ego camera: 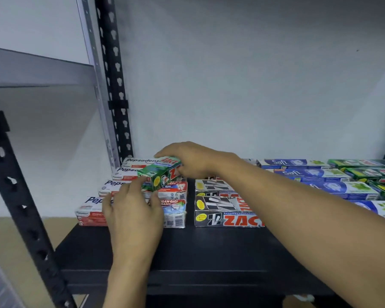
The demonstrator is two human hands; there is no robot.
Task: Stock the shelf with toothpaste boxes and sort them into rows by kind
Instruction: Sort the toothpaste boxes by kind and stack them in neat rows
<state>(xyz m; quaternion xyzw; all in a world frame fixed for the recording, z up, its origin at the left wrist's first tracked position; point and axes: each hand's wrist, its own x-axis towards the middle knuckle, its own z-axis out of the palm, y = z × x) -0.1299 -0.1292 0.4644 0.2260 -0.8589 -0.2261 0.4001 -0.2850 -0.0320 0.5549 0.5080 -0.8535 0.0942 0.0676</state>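
A green Zact toothpaste box (159,174) hangs tilted above the row of white and red Pepsodent boxes (91,213) at the left of the black shelf (187,252). My right hand (191,160) grips the box's far end from above. My left hand (131,207) touches its near end with the fingertips, fingers slightly bent. To the right lie a row of black Zact boxes (222,215), then blue Safi boxes (309,174), then green Zact boxes (369,172) at the far right.
A black perforated upright (113,85) stands at the shelf's back left and another (16,185) at the front left. A grey shelf board (38,70) juts out at upper left. The white wall lies behind the rows.
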